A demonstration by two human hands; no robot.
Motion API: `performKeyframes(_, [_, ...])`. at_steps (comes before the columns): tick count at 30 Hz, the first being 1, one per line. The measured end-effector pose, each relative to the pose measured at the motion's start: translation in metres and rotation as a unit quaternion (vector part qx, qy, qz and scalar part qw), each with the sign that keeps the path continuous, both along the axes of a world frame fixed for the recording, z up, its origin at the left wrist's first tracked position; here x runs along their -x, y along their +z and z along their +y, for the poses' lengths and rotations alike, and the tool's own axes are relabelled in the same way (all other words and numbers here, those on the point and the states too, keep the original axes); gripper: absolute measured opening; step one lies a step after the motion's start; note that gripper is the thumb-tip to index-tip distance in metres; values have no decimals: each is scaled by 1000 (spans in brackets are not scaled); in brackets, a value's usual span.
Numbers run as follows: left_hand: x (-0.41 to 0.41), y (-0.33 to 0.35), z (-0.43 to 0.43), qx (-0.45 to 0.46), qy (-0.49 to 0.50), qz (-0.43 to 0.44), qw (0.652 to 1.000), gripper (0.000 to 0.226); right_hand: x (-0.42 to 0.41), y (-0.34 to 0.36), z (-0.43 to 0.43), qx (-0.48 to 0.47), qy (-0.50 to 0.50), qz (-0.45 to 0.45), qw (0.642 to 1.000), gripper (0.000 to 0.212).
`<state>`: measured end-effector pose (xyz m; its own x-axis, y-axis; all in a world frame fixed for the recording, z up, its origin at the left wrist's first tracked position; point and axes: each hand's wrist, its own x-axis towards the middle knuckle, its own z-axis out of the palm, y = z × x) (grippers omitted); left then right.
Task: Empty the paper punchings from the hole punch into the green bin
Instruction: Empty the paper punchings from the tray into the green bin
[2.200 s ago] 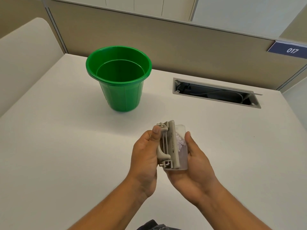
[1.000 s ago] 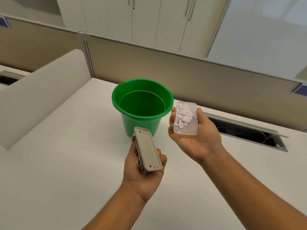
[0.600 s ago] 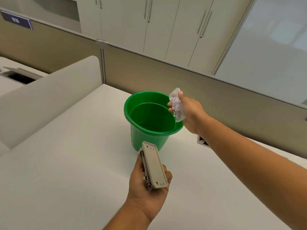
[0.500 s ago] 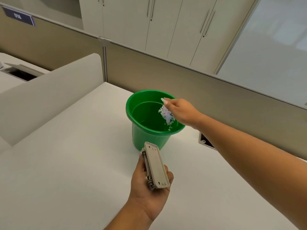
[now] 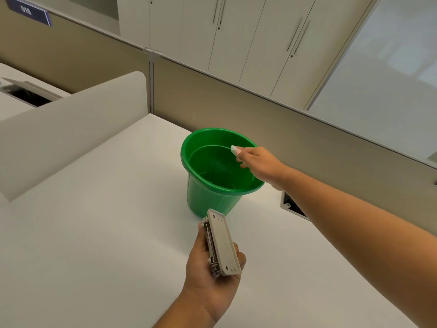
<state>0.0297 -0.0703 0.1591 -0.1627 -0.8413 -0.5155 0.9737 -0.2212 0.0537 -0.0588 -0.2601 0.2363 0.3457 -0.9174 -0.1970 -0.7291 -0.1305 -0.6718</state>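
The green bin [image 5: 214, 200] stands upright on the white desk [image 5: 94, 233]. My right hand [image 5: 259, 164] reaches over the bin's right rim, palm down, closed around the clear punchings tray [image 5: 233, 149]; only the tray's end shows past my fingers, above the bin's opening. No punchings are visible in the air or inside the bin. My left hand [image 5: 212, 275] holds the grey hole punch [image 5: 222, 245] in front of the bin, its flat underside turned up and its metal mechanism facing left.
A white divider panel [image 5: 71, 129] rises along the desk's left side and a tan partition [image 5: 307, 138] runs behind the bin. A cable cut-out [image 5: 292, 207] sits in the desk just right of the bin, partly under my right forearm.
My right hand carried the tray from beside the punch to above the bin and tipped it over; the punchings fell out half a second ago and none show now. The left hand hardly moved.
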Motion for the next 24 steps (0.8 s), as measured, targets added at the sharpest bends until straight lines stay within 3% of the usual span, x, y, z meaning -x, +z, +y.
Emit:
performKeyframes(3, [1, 1, 2, -6, -7, 0, 1000, 36, 4, 4, 4, -39, -37, -56, 997, 56])
performKeyframes(6, [1, 0, 3, -9, -11, 0, 1000, 41, 5, 6, 5, 8, -49, -93, 994, 51])
performKeyframes(9, [1, 0, 5, -16, -15, -5, 1000, 39, 5, -1, 2, 130, 58, 81, 986, 47])
performKeyframes(11, [1, 0, 6, -18, -20, -11, 1000, 38, 6, -7, 0, 133, 62, 99, 984, 48])
performKeyframes(14, [-1, -1, 8, -24, -19, -10, 999, 37, 1, -5, 4, 78, -24, -70, 994, 45])
performKeyframes(16, [-2, -2, 9, -29, -23, -20, 999, 37, -1, 1, 13, 29, -96, -166, 981, 46])
performKeyframes(20, [-2, -2, 11, -40, -43, -42, 997, 39, 0, 19, 42, -93, -202, -391, 893, 41])
performKeyframes(24, [2, 7, 16, -40, -56, -91, 994, 39, 13, 28, 89, -143, -209, -508, 823, 41])
